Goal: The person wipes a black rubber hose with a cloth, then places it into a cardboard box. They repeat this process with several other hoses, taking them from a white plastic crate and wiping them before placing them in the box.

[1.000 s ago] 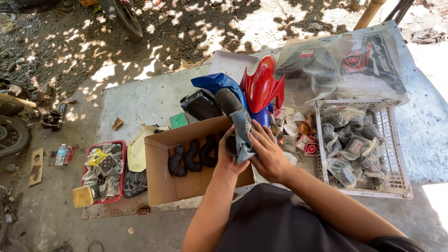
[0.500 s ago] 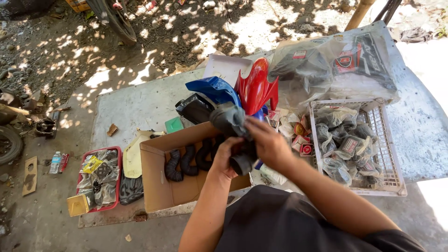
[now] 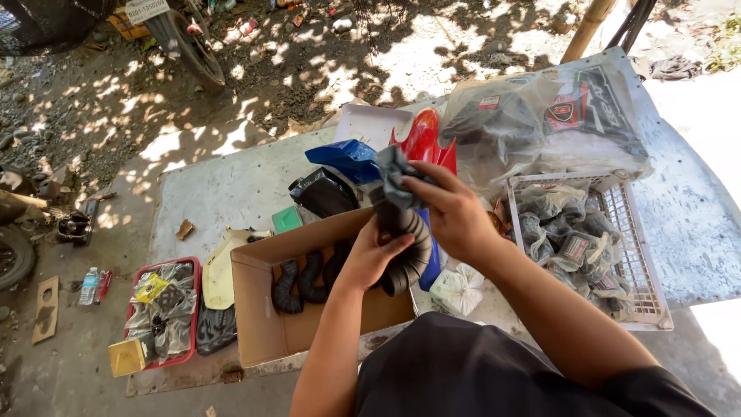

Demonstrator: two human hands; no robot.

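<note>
- Left hand (image 3: 370, 259) grips the black ribbed rubber hose (image 3: 407, 245) from below, fingers curled round its curved body; the hose is held up over the open cardboard box (image 3: 270, 309).
- Right hand (image 3: 455, 212) is clenched on a grey rag (image 3: 391, 176), pressing it against the hose's upper end.
- Hose sits between both hands, just in front of the blue fender (image 3: 349, 157) and red fender (image 3: 423, 139), not resting on anything.
- Three more ribbed hoses (image 3: 302, 278) lie inside the box, side by side.
- To wipe well (judgement): left hand should hold the hose firm and turn it, rag should wrap the ribs rather than skim the crests, so dirt in the grooves comes out.
- Keep the hose over the box, clear of the white basket (image 3: 644, 255) of bagged parts on the right.
- Red tray (image 3: 193, 266) of bagged bits sits well left, beyond the box, on the concrete slab (image 3: 224, 177).
</note>
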